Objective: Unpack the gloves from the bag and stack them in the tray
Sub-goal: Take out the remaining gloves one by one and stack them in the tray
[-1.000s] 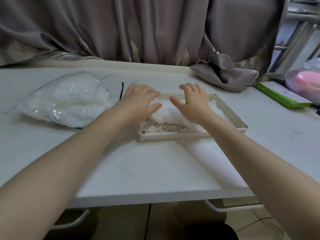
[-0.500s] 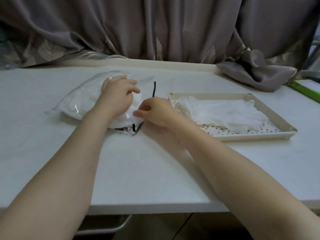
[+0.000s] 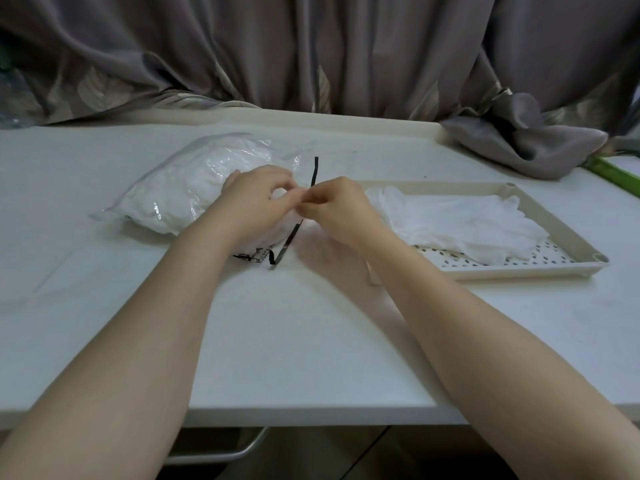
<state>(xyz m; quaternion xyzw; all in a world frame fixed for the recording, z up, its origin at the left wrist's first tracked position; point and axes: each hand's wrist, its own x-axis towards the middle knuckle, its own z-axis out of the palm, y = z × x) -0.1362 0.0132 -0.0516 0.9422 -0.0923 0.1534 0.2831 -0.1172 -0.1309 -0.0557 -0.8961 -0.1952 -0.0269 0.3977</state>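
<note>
A clear plastic bag (image 3: pixel 180 188) full of white gloves lies on the white table, left of centre, its mouth edged with a black strip (image 3: pixel 313 173). My left hand (image 3: pixel 258 202) and my right hand (image 3: pixel 337 209) meet at that mouth, fingers curled and pinching the plastic edge. What lies between the fingertips is partly hidden. To the right a beige perforated tray (image 3: pixel 554 271) holds white gloves (image 3: pixel 460 223) laid flat.
Grey curtains hang behind the table, with a bunched fold (image 3: pixel 526 147) resting on its back right corner. A green-edged box (image 3: pixel 620 174) shows at the right border. The table's front edge (image 3: pixel 311 415) runs below my forearms.
Both hands left the gloves in the tray and moved left to the bag. Now the fingertips of the two hands have come together at the bag's mouth.
</note>
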